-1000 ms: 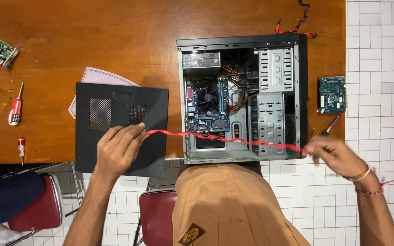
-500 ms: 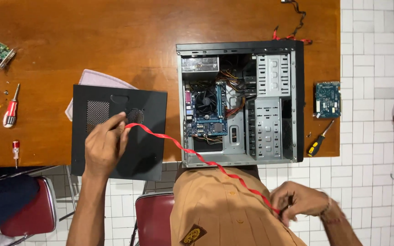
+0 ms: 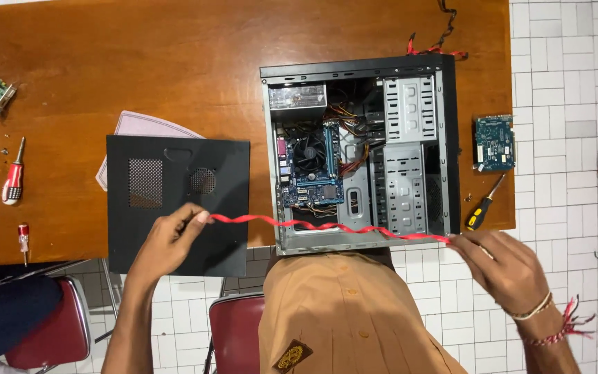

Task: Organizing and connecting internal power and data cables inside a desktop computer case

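Both hands pinch a flat red cable [image 3: 327,226] taut: left hand [image 3: 167,242] over the black side panel [image 3: 174,201], right hand [image 3: 503,266] beside the open computer case [image 3: 361,156] on the wooden tabletop [image 3: 140,69].

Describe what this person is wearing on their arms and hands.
Both forearms are bare, with no gloves or sleeves showing. The left hand has nothing on it or its wrist. The right hand has a thin pale bangle and a red thread bracelet with loose frayed ends on its wrist.
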